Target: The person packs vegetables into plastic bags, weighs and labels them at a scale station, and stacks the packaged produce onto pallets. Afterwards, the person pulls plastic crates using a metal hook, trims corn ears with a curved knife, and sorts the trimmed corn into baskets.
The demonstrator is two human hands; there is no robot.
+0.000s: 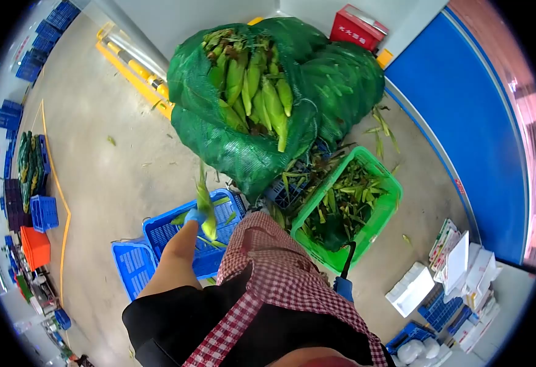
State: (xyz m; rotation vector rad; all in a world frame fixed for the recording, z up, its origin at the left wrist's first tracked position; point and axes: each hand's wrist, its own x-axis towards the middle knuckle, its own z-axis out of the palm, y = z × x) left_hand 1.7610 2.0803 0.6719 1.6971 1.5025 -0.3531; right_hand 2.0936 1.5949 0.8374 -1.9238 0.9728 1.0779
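My left hand point(195, 216), in a blue glove, is closed around an ear of corn point(204, 200) in its green husk. It holds the ear over a blue plastic crate point(155, 230), where some green husk pieces or ears lie. On the other side, my right hand point(343, 287), also gloved in blue, grips a dark narrow tool with a hooked end point(347, 263). That tool's tip is at the near rim of a green crate point(396, 194) filled with husk leaves. Its exact kind is unclear, and my right fingers are mostly hidden.
Large green mesh sacks point(237, 150) stand ahead, one open with many husked ears point(255, 85). Another blue crate point(132, 260) sits at the left. A red box point(358, 27) stands by the wall, white foam boxes point(410, 289) lie at right, and yellow-black barriers point(136, 67) stand far left.
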